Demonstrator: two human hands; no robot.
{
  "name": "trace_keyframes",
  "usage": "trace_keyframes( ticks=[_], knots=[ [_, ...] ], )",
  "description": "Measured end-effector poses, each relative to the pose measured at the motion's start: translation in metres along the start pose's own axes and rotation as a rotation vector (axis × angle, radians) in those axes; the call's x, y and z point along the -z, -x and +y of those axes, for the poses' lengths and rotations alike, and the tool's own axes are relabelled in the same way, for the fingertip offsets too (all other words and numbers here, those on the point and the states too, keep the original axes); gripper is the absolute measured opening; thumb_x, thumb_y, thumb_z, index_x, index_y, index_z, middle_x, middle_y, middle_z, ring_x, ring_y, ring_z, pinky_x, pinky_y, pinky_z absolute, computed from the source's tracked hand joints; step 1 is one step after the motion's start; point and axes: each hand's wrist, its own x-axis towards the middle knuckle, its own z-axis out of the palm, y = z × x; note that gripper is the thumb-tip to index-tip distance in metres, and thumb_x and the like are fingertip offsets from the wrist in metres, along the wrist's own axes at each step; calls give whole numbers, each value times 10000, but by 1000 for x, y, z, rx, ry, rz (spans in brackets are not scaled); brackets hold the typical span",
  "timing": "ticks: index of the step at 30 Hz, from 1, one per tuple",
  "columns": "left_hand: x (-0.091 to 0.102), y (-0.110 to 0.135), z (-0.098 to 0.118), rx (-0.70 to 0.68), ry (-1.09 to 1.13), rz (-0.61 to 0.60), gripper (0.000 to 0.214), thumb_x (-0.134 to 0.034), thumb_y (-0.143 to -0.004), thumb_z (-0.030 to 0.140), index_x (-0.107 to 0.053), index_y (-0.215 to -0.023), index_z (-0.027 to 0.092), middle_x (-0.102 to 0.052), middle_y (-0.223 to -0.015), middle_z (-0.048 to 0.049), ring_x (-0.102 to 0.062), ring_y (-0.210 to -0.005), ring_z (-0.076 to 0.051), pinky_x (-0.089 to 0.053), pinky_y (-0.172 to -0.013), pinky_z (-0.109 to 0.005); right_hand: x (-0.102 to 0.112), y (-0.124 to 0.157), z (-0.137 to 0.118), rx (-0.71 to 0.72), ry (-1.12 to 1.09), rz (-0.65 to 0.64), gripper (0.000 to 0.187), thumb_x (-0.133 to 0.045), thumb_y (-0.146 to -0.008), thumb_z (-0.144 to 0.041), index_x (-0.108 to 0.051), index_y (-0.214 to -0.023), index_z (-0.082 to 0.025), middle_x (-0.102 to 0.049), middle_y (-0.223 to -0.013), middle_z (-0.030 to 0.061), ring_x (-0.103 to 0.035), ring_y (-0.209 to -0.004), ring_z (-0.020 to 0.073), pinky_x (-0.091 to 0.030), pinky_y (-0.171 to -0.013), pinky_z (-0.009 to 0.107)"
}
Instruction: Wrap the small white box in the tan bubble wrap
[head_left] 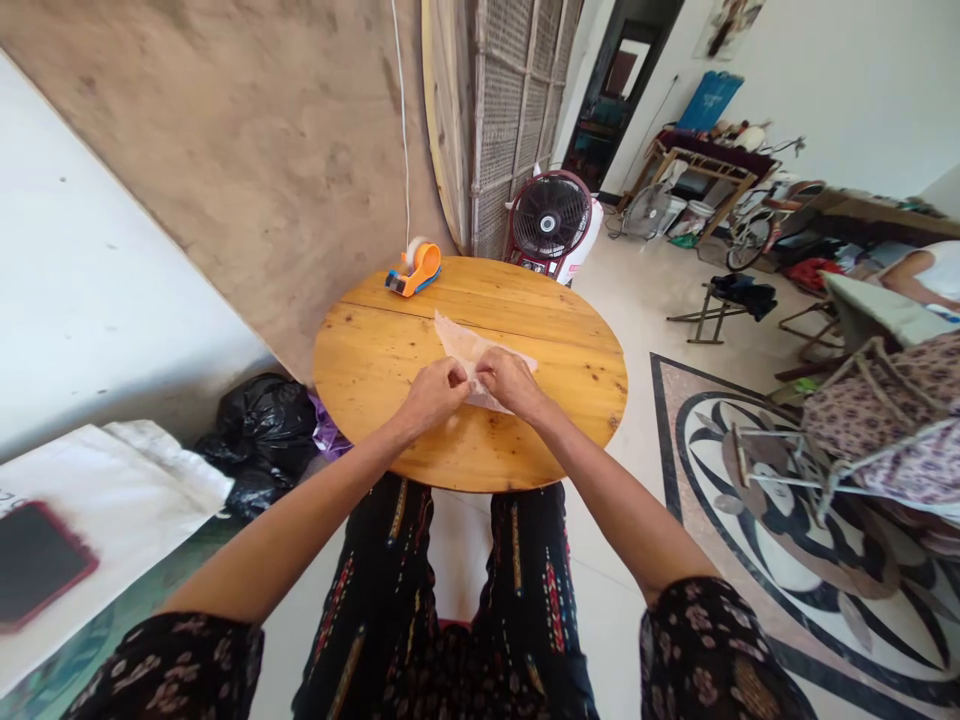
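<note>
A thin, translucent plastic bag point(463, 346) lies on the round wooden table point(375, 370), stretching away from me. My left hand point(435, 392) pinches its near edge with curled fingers. My right hand point(508, 381) grips the same edge right beside it, fingers closed too. Both hands meet at the table's middle, almost touching each other. An orange tape dispenser point(414, 269) with a white roll sits at the table's far left rim, well away from both hands.
A dark red floor fan point(550, 220) stands behind the table. Black rubbish bags point(259, 430) lie on the floor at the left. A white cloth with a dark phone-like slab point(34, 562) is at the near left. A person sits at the far right among clutter.
</note>
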Motion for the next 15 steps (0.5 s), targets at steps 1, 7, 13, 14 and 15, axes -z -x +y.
trace_keyframes(
  ticks=[1, 7, 13, 14, 15],
  knots=[
    [2, -2, 0, 63, 70, 5, 140, -620, -733, 282, -545, -671, 182, -597, -640, 11, -565, -631, -142, -458, -637, -265, -2, 0, 1, 14, 6, 1, 196, -513, -803, -83, -694, -807, -159, -661, -904, 63, -567, -861, 163, -408, -787, 258],
    [14, -18, 3, 476, 465, -119, 385, -566, -778, 506, -537, -605, 164, -618, -562, -35, -621, -520, -164, -519, -546, -279, -3, 4, -1, 47, 26, -10, 226, -482, -833, -76, -682, -761, -150, -645, -890, 66, -546, -848, 158, -397, -781, 252],
    [8, -37, 2, 467, 198, -224, 326, -551, -744, 384, -531, -503, 166, -597, -473, -64, -597, -445, -178, -439, -433, -257, 3, 9, -3, 72, 46, -22, 252, -474, -845, -101, -701, -763, -172, -648, -993, 63, -558, -904, 164, -418, -798, 251],
    [7, -38, 1, 443, 178, -214, 270, -555, -717, 331, -531, -503, 168, -595, -469, -55, -589, -440, -173, -418, -424, -247, 4, 9, -3, 74, 59, -25, 255, -475, -846, -108, -708, -767, -175, -648, -996, 63, -560, -905, 165, -422, -796, 250],
    [7, -39, 1, 415, 165, -198, 224, -553, -692, 292, -530, -505, 169, -593, -468, -44, -582, -441, -165, -400, -422, -237, 4, 9, -3, 75, 71, -28, 256, -478, -845, -113, -714, -768, -178, -648, -994, 61, -562, -902, 166, -424, -793, 250]
  ],
)
